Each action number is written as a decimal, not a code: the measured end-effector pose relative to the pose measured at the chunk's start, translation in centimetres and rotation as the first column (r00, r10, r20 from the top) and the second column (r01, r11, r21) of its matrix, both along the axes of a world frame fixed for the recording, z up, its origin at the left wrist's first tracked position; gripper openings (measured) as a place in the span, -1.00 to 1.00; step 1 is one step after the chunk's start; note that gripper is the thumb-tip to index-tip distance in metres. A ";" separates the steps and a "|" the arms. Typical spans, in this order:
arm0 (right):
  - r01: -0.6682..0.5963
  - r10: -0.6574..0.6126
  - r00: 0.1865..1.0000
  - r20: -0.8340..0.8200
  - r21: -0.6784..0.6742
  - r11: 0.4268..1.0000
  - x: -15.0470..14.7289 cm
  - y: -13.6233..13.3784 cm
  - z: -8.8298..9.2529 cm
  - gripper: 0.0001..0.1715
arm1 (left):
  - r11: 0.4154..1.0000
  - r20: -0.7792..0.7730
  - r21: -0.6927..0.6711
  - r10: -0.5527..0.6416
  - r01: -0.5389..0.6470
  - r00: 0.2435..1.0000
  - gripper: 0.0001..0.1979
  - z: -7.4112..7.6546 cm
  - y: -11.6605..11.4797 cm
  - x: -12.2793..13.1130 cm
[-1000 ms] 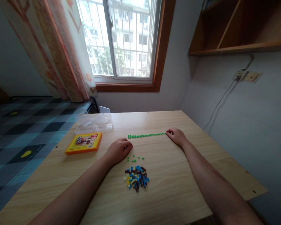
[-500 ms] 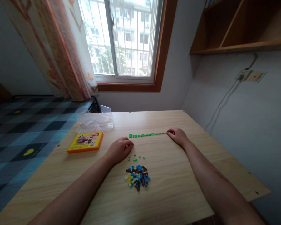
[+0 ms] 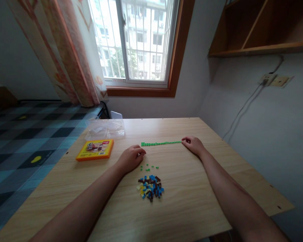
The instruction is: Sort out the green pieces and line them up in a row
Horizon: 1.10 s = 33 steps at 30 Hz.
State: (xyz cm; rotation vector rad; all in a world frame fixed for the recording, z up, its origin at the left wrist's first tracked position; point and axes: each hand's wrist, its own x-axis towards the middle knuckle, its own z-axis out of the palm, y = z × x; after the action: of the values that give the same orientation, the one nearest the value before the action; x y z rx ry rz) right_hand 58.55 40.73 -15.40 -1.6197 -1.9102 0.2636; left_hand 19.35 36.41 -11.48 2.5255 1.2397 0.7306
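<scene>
A long row of small green toy bricks [image 3: 161, 143] runs across the middle of the table. At its right end is my right hand [image 3: 194, 145], thumb and fingertips pinched together on the last small green brick. My left hand [image 3: 131, 157] rests on the wood below the row's left end. Its fingers are curled together, and what they may hold is hidden. Just right of and below that hand lie several loose green bricks [image 3: 153, 166]. Nearer to me is a heap of blue, brown and yellow bricks [image 3: 150, 187].
A yellow and orange box [image 3: 95, 150] lies on the left of the wooden table [image 3: 189, 201]. Behind it sits a clear plastic tray [image 3: 104, 130]. A bed with a checked cover [image 3: 40, 134] stands at the left; a wall shelf [image 3: 262, 50] hangs at the upper right.
The whole view has shifted slightly, with things appearing a little further right and up. Both hands stay at nearly the same places beside the bricks.
</scene>
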 end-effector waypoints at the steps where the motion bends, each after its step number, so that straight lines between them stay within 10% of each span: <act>1: 0.011 -0.011 0.998 -0.065 -0.006 1.000 0.0 0.0 -0.1 -0.67 | 1.000 0.005 -0.008 0.003 -0.003 1.000 -0.78 0.0 0.0 0.0; 14: 0.156 -0.131 0.832 -0.539 0.000 0.988 -0.7 0.6 -0.1 -0.39 | 0.998 -0.009 -0.040 0.055 -0.055 0.998 -0.80 -0.1 0.6 0.2; 24: 0.290 -0.219 0.759 -0.613 0.018 0.957 -8.0 -0.4 -0.1 -0.32 | 0.977 0.035 -0.206 0.056 -0.047 0.998 -0.81 0.2 0.1 0.3; 28: 0.204 -0.153 0.787 -0.598 0.017 0.979 -12.2 -1.8 -0.4 -0.37 | 0.967 0.090 -0.254 0.019 0.004 0.996 -0.83 0.7 -0.8 0.0; 33: -0.273 0.300 0.886 -0.353 0.126 0.954 -15.3 -4.9 0.7 -0.54 | 0.933 0.137 -0.348 -0.040 0.086 0.990 -0.89 1.0 -1.0 -1.1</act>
State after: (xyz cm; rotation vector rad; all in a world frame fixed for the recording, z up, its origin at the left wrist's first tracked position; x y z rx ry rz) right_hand 43.28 35.78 -14.74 -1.1368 -1.8307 0.5725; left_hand 18.30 35.38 -10.44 2.1798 1.1260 0.5832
